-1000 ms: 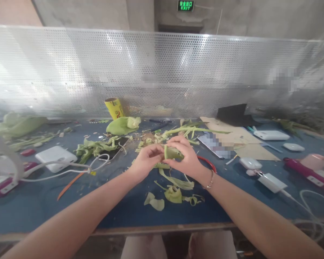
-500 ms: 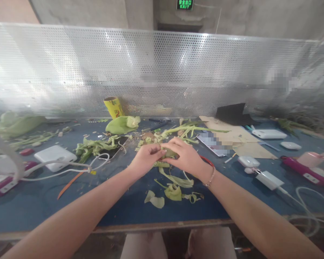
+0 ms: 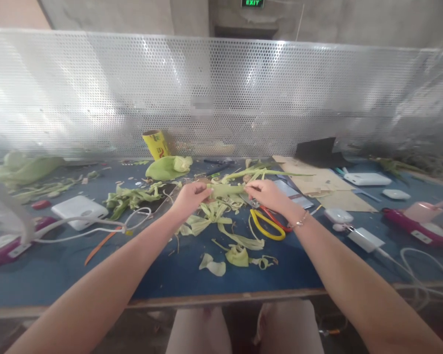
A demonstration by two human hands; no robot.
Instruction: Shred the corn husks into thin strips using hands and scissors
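My left hand [image 3: 190,195] and my right hand [image 3: 265,192] each grip one end of a long pale green leaf strip [image 3: 227,189], stretched level between them above the blue table [image 3: 40,275]. Under the strip lies a heap of green leaf strips [image 3: 210,216]. Scissors [image 3: 268,221] with one yellow and one red handle lie just below my right wrist. Several cut leaf scraps [image 3: 238,255] lie nearer the front edge.
A white power bank [image 3: 79,209] with a white cable and a phone [image 3: 157,204] lie left, beside more leaves [image 3: 131,196]. A yellow roll [image 3: 156,144] stands by the perforated metal screen [image 3: 221,93]. Brown paper [image 3: 317,182], white chargers [image 3: 365,239] and a pink device [image 3: 415,221] sit right.
Both hands were bunched together around a small folded leaf piece; now they have moved apart and farther away, with a long strip stretched between them. The scissors have come into view.
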